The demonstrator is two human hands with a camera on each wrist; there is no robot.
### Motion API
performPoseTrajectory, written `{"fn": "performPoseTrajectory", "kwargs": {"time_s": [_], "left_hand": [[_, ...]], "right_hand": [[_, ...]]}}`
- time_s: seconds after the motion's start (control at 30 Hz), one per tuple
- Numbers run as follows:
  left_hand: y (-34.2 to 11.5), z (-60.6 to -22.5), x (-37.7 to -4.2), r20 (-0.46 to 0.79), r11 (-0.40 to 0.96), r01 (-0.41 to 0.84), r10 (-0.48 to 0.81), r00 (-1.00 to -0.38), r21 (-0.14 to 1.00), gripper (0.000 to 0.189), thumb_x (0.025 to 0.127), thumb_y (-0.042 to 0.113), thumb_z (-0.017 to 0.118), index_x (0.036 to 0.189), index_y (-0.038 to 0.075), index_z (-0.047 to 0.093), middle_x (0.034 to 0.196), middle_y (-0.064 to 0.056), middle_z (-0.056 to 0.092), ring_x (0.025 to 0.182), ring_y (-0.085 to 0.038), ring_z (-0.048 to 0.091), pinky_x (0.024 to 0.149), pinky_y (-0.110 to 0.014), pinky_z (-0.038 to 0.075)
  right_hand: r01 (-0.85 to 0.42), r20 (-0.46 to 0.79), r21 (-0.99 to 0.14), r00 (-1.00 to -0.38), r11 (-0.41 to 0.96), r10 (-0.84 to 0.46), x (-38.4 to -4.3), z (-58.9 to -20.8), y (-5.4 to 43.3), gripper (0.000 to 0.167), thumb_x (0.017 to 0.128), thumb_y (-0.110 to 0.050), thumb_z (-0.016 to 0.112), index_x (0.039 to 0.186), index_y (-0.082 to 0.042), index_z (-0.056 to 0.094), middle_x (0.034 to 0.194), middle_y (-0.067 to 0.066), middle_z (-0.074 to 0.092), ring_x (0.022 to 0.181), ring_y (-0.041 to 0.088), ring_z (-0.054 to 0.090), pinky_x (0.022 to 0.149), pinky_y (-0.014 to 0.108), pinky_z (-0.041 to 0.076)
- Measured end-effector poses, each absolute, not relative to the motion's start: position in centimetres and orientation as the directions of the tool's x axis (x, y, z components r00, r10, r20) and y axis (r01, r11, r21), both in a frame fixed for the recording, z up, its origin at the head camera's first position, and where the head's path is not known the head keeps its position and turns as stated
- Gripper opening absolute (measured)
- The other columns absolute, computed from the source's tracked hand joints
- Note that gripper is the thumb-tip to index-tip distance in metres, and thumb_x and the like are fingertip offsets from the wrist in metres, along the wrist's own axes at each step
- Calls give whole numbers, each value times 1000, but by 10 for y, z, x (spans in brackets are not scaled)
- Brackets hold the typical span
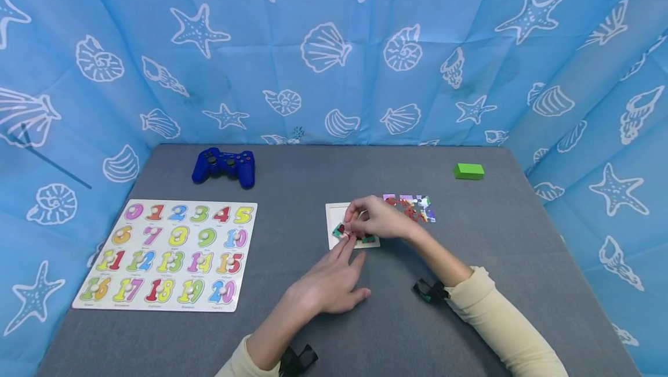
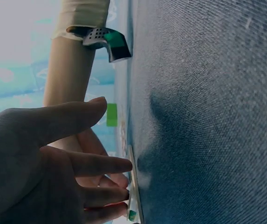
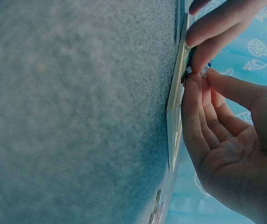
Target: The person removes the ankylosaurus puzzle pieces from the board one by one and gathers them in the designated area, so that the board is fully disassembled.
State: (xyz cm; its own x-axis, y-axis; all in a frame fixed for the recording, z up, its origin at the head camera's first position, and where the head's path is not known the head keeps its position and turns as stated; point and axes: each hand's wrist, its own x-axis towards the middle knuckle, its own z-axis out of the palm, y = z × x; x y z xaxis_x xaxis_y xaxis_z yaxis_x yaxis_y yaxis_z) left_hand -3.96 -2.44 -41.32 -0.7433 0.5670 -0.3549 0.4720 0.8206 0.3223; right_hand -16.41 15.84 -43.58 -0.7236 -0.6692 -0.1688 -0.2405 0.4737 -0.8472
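Observation:
A small white puzzle tray lies on the table with green-and-red jigsaw pieces along its near side. My right hand is over the tray, pinching a small jigsaw piece between thumb and fingertips; the fingers mostly hide it. From the near side my left hand reaches in, its straight fingertips on the pieces by the right fingertips. In the left wrist view its thumb stands apart from the fingers. The right wrist view shows both hands' fingertips meeting at the tray's surface.
Loose jigsaw pieces lie just beyond the right hand. On the left is a number board with knobbed numerals. A blue game controller and a green block sit toward the back edge, before a blue shell-patterned curtain.

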Motion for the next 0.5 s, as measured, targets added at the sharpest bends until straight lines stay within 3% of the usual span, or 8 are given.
{"fn": "performPoseTrajectory", "kwargs": {"time_s": [0.2, 0.5], "left_hand": [[-23, -415, -40, -386, 819, 467, 570, -725, 332, 76, 110, 52, 59, 168, 8, 39, 184, -17, 9, 174, -27, 7, 140, -41, 23], [-22, -416, -39, -393, 811, 474, 582, -712, 342, 76, 110, 52, 60, 169, 9, 39, 185, -16, 10, 174, -28, 8, 140, -42, 23]], "right_hand": [[-247, -147, -855, -728, 456, -669, -165, -435, 157, 9, 105, -3, 64, 105, -1, 72, 92, 13, 73, 72, 16, 70, 66, 27, 61], [-254, -126, -865, -723, 432, -679, -167, -433, 156, 6, 104, -4, 68, 104, -2, 73, 96, 17, 73, 73, 25, 71, 66, 27, 60]]}}
